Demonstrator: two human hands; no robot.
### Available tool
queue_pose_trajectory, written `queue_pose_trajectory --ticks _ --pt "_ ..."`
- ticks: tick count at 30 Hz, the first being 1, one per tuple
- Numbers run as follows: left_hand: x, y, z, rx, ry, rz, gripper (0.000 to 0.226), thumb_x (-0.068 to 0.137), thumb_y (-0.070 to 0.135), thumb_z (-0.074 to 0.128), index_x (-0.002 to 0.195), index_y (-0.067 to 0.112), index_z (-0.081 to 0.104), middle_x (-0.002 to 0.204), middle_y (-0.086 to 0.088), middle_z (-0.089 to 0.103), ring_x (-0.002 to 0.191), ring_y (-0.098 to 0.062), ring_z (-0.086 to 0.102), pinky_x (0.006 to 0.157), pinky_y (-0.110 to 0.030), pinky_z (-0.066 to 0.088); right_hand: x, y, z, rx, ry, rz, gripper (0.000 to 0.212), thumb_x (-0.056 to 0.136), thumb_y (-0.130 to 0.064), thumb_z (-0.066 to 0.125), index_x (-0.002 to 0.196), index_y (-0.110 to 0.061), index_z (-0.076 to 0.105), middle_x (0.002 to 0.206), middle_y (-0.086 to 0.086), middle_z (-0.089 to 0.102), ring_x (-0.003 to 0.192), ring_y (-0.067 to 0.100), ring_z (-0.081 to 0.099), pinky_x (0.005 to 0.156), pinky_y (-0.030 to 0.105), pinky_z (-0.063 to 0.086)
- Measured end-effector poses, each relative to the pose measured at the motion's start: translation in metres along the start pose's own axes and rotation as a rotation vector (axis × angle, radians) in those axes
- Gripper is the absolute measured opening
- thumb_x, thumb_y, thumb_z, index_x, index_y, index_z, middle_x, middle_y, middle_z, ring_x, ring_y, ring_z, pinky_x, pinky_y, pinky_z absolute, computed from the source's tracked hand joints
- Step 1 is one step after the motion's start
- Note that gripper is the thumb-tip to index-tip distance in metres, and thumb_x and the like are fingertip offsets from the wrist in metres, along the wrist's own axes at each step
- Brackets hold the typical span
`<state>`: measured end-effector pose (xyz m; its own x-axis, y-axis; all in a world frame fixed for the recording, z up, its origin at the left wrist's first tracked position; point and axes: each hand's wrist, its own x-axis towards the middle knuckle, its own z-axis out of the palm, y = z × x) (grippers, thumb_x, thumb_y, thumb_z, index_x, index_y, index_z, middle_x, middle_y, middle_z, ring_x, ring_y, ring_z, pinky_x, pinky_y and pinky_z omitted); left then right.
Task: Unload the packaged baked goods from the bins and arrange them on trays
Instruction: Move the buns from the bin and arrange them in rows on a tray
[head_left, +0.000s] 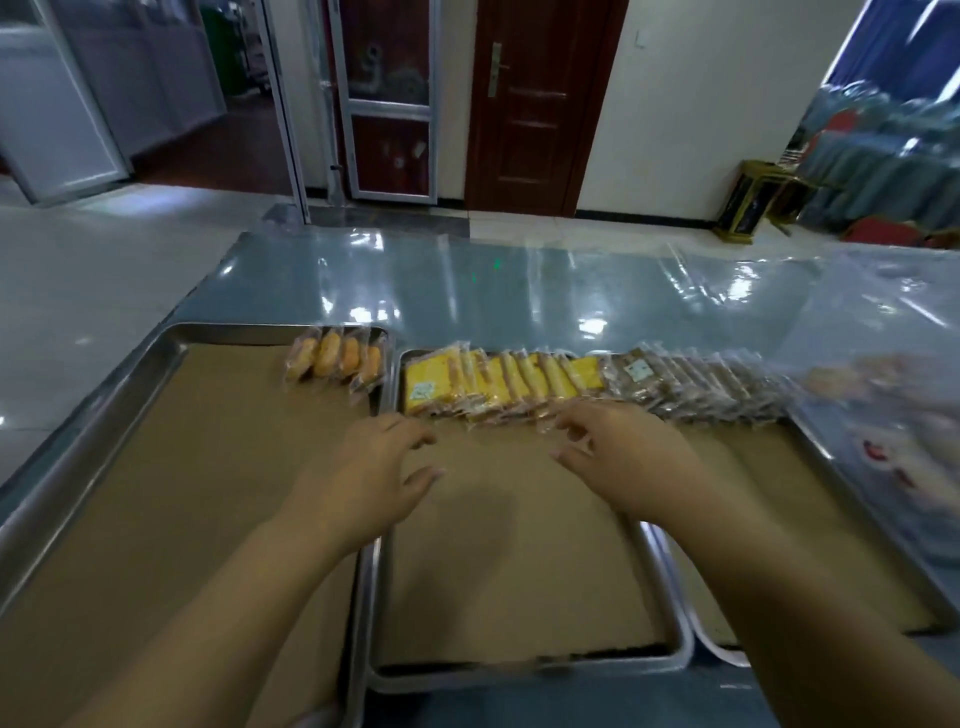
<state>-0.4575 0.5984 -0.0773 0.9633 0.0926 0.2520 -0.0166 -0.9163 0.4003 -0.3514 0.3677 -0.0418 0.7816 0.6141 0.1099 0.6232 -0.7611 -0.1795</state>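
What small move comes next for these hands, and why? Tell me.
Probably press the right hand forward to square up the yellow cake packets: their near edges look ragged. Both hands, including the left hand, are open and empty above the middle tray.

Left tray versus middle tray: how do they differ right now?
The left tray holds only a few round golden buns in its far right corner; the middle tray has a full row of yellow cake slices across its far edge. The left hand and right hand hover, empty, over the middle tray, not the left. Both are metal, lined with brown paper, mostly bare.
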Motion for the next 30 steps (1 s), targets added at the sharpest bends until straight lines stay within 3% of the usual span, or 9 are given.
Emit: queue_pose_trajectory --ticks 3,6,9,14,23,27,30 --pt "-0.009 0.059 0.009 0.06 -0.05 0.044 0.038 0.085 0.044 0.059 0.119 0.027 0.056 0.114 0.008 0.059 0.104 -0.012 0.053 0.085 -0.035 0.048 -0.049 0.032 -0.023 -0.032 -0.011 0.019 0.029 0.087 -0.046 0.055 0.112 -0.03 0.055 0.102 -0.009 0.061 0.093 0.016 0.058 0.07 0.029 0.045" --pt "-0.013 0.111 0.021 0.111 -0.062 0.097 0.038 0.087 0.046 0.055 0.121 0.03 0.053 0.118 0.011 0.057 0.109 -0.01 0.051 0.082 -0.025 0.042 -0.091 0.064 -0.043 -0.042 -0.027 0.054 0.031 0.087 -0.05 0.054 0.112 -0.03 0.055 0.102 -0.009 0.061 0.089 0.013 0.057 0.074 0.034 0.051" --pt "-0.011 0.154 0.031 0.1 -0.087 0.14 0.036 0.087 0.046 0.056 0.119 0.03 0.054 0.118 0.011 0.057 0.106 -0.007 0.05 0.076 -0.019 0.033 -0.122 0.098 -0.058 -0.043 -0.05 0.096 0.036 0.087 -0.051 0.054 0.117 -0.032 0.053 0.106 -0.011 0.061 0.088 0.008 0.054 0.076 0.03 0.05" --pt "0.008 0.206 0.041 0.143 -0.1 0.206 0.036 0.086 0.05 0.052 0.118 0.033 0.054 0.113 0.013 0.057 0.101 -0.005 0.052 0.081 -0.025 0.046 -0.144 0.154 -0.078 -0.065 -0.021 0.142 0.036 0.086 -0.05 0.055 0.118 -0.033 0.054 0.105 -0.012 0.061 0.079 0.004 0.048 0.065 0.023 0.036" --pt "0.101 0.286 0.075 0.182 -0.069 0.293 0.032 0.085 0.055 0.051 0.11 0.035 0.055 0.102 0.017 0.059 0.092 -0.006 0.055 0.073 -0.03 0.05 -0.127 0.255 -0.13 -0.113 0.073 0.11 0.028 0.085 -0.048 0.053 0.105 -0.029 0.058 0.096 -0.007 0.064 0.083 0.013 0.058 0.076 0.037 0.052" --pt "0.152 0.328 0.096 0.096 -0.047 0.3 0.028 0.081 0.057 0.052 0.101 0.038 0.056 0.094 0.016 0.061 0.083 -0.004 0.055 0.067 -0.028 0.048 -0.115 0.306 -0.156 -0.114 0.098 0.108 0.03 0.087 -0.048 0.054 0.111 -0.031 0.059 0.099 -0.012 0.063 0.083 0.007 0.057 0.075 0.029 0.051" --pt "0.185 0.365 0.113 0.038 -0.083 0.332 0.028 0.081 0.057 0.053 0.101 0.037 0.058 0.094 0.016 0.061 0.087 -0.007 0.058 0.072 -0.035 0.051 -0.111 0.348 -0.174 -0.086 0.105 0.146 0.03 0.087 -0.048 0.055 0.112 -0.032 0.059 0.098 -0.014 0.062 0.082 0.007 0.057 0.074 0.025 0.046"
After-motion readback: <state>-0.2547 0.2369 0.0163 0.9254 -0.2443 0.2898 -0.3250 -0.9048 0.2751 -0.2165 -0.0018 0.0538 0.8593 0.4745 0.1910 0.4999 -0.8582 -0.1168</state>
